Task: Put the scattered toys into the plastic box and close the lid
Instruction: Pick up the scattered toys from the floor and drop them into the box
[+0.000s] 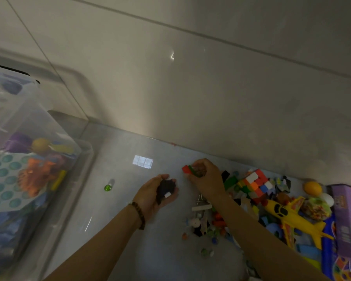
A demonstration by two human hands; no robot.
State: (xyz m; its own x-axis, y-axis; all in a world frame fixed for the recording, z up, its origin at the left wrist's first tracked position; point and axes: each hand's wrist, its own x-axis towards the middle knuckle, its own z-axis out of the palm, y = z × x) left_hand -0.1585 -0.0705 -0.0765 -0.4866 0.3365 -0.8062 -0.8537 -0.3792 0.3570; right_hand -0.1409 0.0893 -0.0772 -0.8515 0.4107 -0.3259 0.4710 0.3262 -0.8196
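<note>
Hands mid-gathering: left hand point(151, 196) cups dark pieces point(166, 188), right hand point(207, 180) grips red-green blocks point(187, 169); next, probably carry both to the box point(55, 126) at nine o'clock.

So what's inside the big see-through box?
Through the clear plastic box wall you can see a teal bubble-popping sheet, an orange toy, a brownish ball and a purple toy. Whatever lies beneath them is covered and too blurry to tell.
</note>
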